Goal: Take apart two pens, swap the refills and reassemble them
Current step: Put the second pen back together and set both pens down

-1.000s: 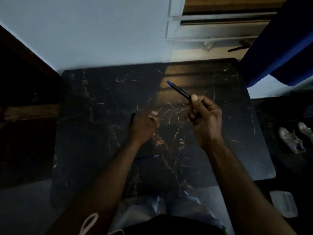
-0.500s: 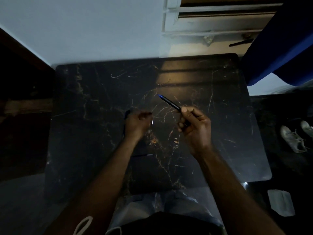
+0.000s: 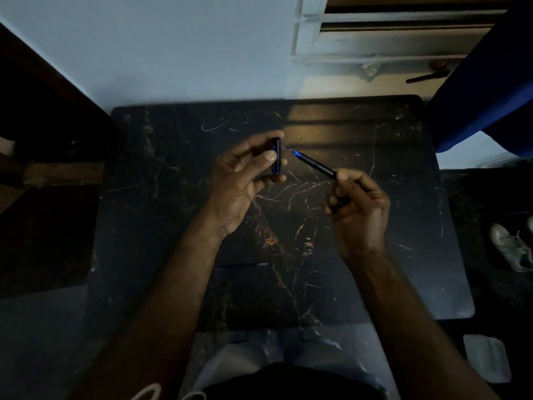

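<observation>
A: What is the left hand doing?

B: It is raised over the dark marbled counter, palm turned up, with the thumb and fingers closed around a short black pen cap. The cap stands nearly upright, with a blue tint along its edge.

A: And the right hand?

B: It is clamped on the back part of a black pen. The pen slants up and to the left, and its blue tip points toward the cap. The tip is near the cap but does not touch it.

A: Are the two hands together?

B: No, they are apart, each with its own piece, both held above the middle of the counter.

A: Anything else lying on the counter?

B: A thin stick with a pale end lies flat near the left forearm. The light is too dim to tell what it is.

A: And around it?

B: A pale shoe on the floor at the right, and blue cloth hanging at the upper right.
</observation>
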A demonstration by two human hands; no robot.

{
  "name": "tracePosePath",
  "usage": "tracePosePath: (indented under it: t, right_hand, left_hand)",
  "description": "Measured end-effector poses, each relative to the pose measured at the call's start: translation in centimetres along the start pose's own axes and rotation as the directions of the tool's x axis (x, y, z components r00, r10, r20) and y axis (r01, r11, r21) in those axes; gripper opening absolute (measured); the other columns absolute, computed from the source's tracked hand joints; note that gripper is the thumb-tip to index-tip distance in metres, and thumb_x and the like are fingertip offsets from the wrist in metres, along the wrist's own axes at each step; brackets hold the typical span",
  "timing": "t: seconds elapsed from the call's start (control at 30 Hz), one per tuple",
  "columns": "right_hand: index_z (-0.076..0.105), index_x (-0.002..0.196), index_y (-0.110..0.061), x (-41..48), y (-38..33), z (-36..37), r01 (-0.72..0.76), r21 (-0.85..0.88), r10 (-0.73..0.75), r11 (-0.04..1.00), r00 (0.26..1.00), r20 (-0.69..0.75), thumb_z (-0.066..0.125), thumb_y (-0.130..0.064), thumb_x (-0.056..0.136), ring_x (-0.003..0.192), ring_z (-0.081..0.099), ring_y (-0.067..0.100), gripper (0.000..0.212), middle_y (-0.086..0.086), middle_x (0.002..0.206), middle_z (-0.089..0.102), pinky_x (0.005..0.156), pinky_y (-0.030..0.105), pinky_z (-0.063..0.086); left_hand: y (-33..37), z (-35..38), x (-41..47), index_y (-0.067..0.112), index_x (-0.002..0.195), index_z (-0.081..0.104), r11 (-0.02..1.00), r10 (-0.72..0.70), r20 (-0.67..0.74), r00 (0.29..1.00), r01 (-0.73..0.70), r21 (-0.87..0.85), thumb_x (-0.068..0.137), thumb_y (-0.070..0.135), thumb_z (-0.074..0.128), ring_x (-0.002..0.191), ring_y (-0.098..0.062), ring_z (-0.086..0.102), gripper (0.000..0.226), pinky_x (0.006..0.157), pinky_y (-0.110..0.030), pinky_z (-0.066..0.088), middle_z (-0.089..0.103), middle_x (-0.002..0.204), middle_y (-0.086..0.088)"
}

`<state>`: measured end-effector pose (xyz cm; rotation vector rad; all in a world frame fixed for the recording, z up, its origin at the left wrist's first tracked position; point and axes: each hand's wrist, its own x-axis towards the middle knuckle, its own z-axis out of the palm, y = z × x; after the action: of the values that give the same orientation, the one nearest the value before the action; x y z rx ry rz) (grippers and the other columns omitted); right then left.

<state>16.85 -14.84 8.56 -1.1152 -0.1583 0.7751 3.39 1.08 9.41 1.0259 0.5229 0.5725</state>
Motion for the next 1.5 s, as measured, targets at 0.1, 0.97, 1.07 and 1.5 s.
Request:
tracePosePath:
  t: [0.1, 0.97, 1.07, 1.5]
  right_hand:
    - [0.077, 0.085, -0.018, -0.2, -0.5, 0.6, 0.040, 0.005, -0.040, 0.999, 0.999, -0.006, 0.062, -0.006, 0.097, 0.058, 0.050, 0.012, 0.022, -0.006, 0.064, 0.054, 0.052, 0.028, 0.043]
    - [0.072, 0.093, -0.009, -0.6, -0.7, 1.4, 0.265, -0.259, -0.260, 0.929, 0.964, 0.054, 0.065, -0.004, 0.099, 0.058, 0.052, 0.014, 0.011, 0.000, 0.069, 0.059, 0.054, 0.036, 0.042]
    - [0.074, 0.095, -0.011, -0.7, -0.5, 1.6, 0.310, -0.291, -0.295, 0.905, 0.951, 0.095, 0.066, -0.003, 0.100, 0.057, 0.052, 0.012, 0.012, -0.007, 0.070, 0.063, 0.053, 0.035, 0.043]
    - [0.080, 0.101, -0.017, -1.5, 1.1, 2.9, 0.278, -0.260, -0.272, 0.925, 0.960, 0.060, 0.071, -0.019, 0.098, 0.053, 0.054, 0.010, 0.010, -0.010, 0.064, 0.065, 0.051, 0.031, 0.044]
  left_hand:
    - [0.3, 0.2, -0.1, 0.002, 0.144, 0.060, 0.999, 0.033, 0.017, 0.999, -0.034, 0.028, 0.102, -0.003, 0.060, 0.101, -0.019, 0.073, 0.042, 0.081, -0.032, 0.062, 0.071, 0.124, -0.010]
    - [2.9, 0.0, -0.1, 0.000, 0.112, 0.075, 0.870, 0.088, 0.161, 0.983, -0.155, 0.469, 0.107, 0.004, 0.062, 0.067, -0.027, 0.061, 0.015, 0.056, -0.036, 0.056, 0.067, 0.079, -0.010]
    - [3.2, 0.6, -0.3, -0.006, 0.109, 0.071, 0.831, 0.082, 0.196, 0.977, -0.176, 0.527, 0.108, 0.003, 0.058, 0.066, -0.034, 0.058, 0.016, 0.054, -0.036, 0.052, 0.062, 0.076, -0.009]
    - [2.4, 2.5, -0.1, 0.003, 0.101, 0.060, 0.872, 0.141, 0.127, 0.982, -0.184, 0.453, 0.111, 0.009, 0.040, 0.051, -0.024, 0.051, 0.023, 0.041, -0.026, 0.042, 0.042, 0.069, -0.026]
